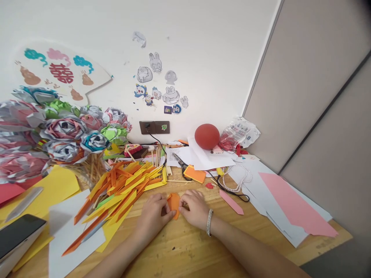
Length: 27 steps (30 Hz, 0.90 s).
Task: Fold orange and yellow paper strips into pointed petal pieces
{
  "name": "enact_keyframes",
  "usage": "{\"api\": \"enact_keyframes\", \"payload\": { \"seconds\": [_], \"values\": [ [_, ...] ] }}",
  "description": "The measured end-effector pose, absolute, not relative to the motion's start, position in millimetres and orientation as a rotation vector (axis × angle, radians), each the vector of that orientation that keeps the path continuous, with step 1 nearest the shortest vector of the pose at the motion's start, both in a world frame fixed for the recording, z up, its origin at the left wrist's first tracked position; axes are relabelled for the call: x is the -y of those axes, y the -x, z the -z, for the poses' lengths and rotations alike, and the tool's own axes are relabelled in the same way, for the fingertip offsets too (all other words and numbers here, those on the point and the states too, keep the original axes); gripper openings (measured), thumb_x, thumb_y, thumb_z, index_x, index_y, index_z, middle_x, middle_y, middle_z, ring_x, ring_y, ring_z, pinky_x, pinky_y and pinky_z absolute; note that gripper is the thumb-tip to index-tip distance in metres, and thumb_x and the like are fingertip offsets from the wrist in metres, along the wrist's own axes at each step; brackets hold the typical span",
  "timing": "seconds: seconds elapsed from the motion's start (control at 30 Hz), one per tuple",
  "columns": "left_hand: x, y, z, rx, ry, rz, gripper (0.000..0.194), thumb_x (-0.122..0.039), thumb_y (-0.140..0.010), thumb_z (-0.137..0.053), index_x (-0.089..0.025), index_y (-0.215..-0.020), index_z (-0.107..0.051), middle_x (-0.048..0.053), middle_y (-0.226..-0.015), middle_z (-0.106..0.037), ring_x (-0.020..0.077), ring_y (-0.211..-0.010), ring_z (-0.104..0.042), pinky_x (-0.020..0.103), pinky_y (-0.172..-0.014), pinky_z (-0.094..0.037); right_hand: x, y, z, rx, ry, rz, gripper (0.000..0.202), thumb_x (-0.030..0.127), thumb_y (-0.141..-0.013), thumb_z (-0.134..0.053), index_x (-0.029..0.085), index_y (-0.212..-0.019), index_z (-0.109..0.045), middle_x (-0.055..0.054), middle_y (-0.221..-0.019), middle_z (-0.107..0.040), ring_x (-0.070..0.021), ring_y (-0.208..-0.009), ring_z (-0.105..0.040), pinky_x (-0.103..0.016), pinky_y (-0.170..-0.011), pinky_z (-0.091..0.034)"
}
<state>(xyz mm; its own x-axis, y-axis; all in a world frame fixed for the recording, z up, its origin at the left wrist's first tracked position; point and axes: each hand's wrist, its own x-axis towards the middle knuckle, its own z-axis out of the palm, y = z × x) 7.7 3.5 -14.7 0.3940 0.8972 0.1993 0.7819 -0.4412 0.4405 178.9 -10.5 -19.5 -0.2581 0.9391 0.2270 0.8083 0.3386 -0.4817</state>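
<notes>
A small piece of orange paper [174, 204] with folded edges lies on the wooden table between my two hands. My left hand [155, 213] grips its left side, thumb pressed against the lower edge. On the right side, my right hand [194, 206], with a beaded bracelet [209, 222] at the wrist, pinches the paper's edge. Just left of my hands is a heap of folded yellow and orange paper strips [124, 185]. Beyond my right hand sit an orange paper stack [195, 173] and black-handled scissors [183, 166].
Paper flowers [66, 131] crowd the left side, with a phone [20, 233] in front. A red balloon [207, 136] rests on white sheets at the back. Pearl strings [237, 179], a pink strip [231, 201] and a pink sheet [292, 204] lie to the right. A wall rises behind.
</notes>
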Motion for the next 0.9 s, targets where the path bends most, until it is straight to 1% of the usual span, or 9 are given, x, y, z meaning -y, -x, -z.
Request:
{"api": "enact_keyframes", "payload": {
  "seconds": [0.07,0.13,0.23,0.43,0.57,0.63,0.8,0.87,0.9],
  "values": [
    [-4.1,-7.4,15.6,-1.471,-2.380,-0.606,0.021,-0.032,-0.072,-0.063,-0.020,-0.057,-0.054,0.003,-0.076,-0.059,0.0213,-0.079,-0.054,0.030,-0.071,-0.038,11.6,-178.6,20.0,2.135,1.510,-0.376,0.015,0.029,-0.074,-0.068,0.021,-0.073,-0.056,0.000,-0.086,-0.056,-0.0181,-0.089,-0.049,-0.031,-0.079,-0.031],
    [-4.5,-7.3,15.6,-1.466,-2.380,-0.607,0.021,-0.032,-0.072,-0.063,-0.020,-0.057,-0.054,0.002,-0.075,-0.059,0.0211,-0.078,-0.055,0.030,-0.070,-0.038,12.5,-178.3,20.9,2.132,1.506,-0.378,0.024,0.037,-0.068,-0.073,0.021,-0.075,-0.056,0.000,-0.088,-0.055,-0.0191,-0.090,-0.048,-0.032,-0.080,-0.031],
    [-4.3,-7.7,14.3,-1.468,-2.375,-0.603,0.020,-0.031,-0.071,-0.064,-0.020,-0.057,-0.054,0.002,-0.074,-0.058,0.0213,-0.077,-0.054,0.030,-0.070,-0.038,13.2,-178.3,21.4,2.145,1.518,-0.364,0.031,0.041,-0.064,-0.075,0.022,-0.077,-0.055,0.001,-0.088,-0.054,-0.0199,-0.090,-0.048,-0.033,-0.081,-0.031],
    [-3.4,-7.9,12.9,-1.465,-2.375,-0.600,0.020,-0.031,-0.071,-0.063,-0.020,-0.057,-0.053,0.002,-0.075,-0.058,0.0213,-0.078,-0.054,0.030,-0.071,-0.038,13.2,-181.2,16.5,2.162,1.498,-0.424,0.027,0.032,-0.064,-0.075,0.022,-0.080,-0.055,0.001,-0.088,-0.055,-0.0187,-0.089,-0.048,-0.032,-0.080,-0.031],
    [-3.0,-7.8,13.3,-1.464,-2.379,-0.603,0.022,-0.033,-0.072,-0.062,-0.020,-0.058,-0.053,0.002,-0.076,-0.058,0.0215,-0.079,-0.054,0.031,-0.071,-0.039,10.5,-180.6,15.9,2.093,1.499,-0.483,0.017,0.023,-0.068,-0.071,0.021,-0.075,-0.056,0.002,-0.082,-0.057,-0.0163,-0.083,-0.051,-0.029,-0.077,-0.032],
    [-2.9,-7.6,13.5,-1.462,-2.384,-0.603,0.022,-0.033,-0.073,-0.062,-0.020,-0.058,-0.053,0.003,-0.076,-0.058,0.0217,-0.079,-0.054,0.031,-0.071,-0.039,9.1,-179.1,17.1,2.046,1.522,-0.472,0.013,0.020,-0.070,-0.069,0.020,-0.073,-0.056,0.003,-0.079,-0.058,-0.0160,-0.081,-0.052,-0.029,-0.076,-0.032],
    [-3.4,-7.0,14.7,-1.458,-2.410,-0.595,0.022,-0.033,-0.073,-0.063,-0.020,-0.059,-0.053,0.003,-0.076,-0.059,0.0212,-0.078,-0.054,0.030,-0.071,-0.038,8.0,-177.0,20.3,2.010,1.535,-0.417,0.012,0.010,-0.073,-0.063,0.020,-0.072,-0.056,0.003,-0.077,-0.059,-0.0154,-0.080,-0.052,-0.028,-0.074,-0.032],
    [-3.5,-7.1,15.1,-1.464,-2.424,-0.592,0.022,-0.033,-0.074,-0.063,-0.020,-0.059,-0.054,0.003,-0.077,-0.059,0.0209,-0.078,-0.054,0.030,-0.070,-0.038,8.6,-177.1,20.2,1.999,1.540,-0.400,0.011,0.010,-0.074,-0.061,0.020,-0.074,-0.055,0.002,-0.075,-0.058,-0.0151,-0.078,-0.051,-0.028,-0.074,-0.033],
    [-3.3,-7.1,15.2,-1.471,-2.431,-0.592,0.022,-0.033,-0.074,-0.063,-0.020,-0.059,-0.054,0.003,-0.076,-0.059,0.0208,-0.078,-0.054,0.029,-0.070,-0.038,9.2,-177.1,19.9,1.994,1.545,-0.391,0.010,0.013,-0.074,-0.063,0.020,-0.077,-0.055,0.002,-0.075,-0.057,-0.0153,-0.077,-0.051,-0.028,-0.073,-0.033]
  ]
}}
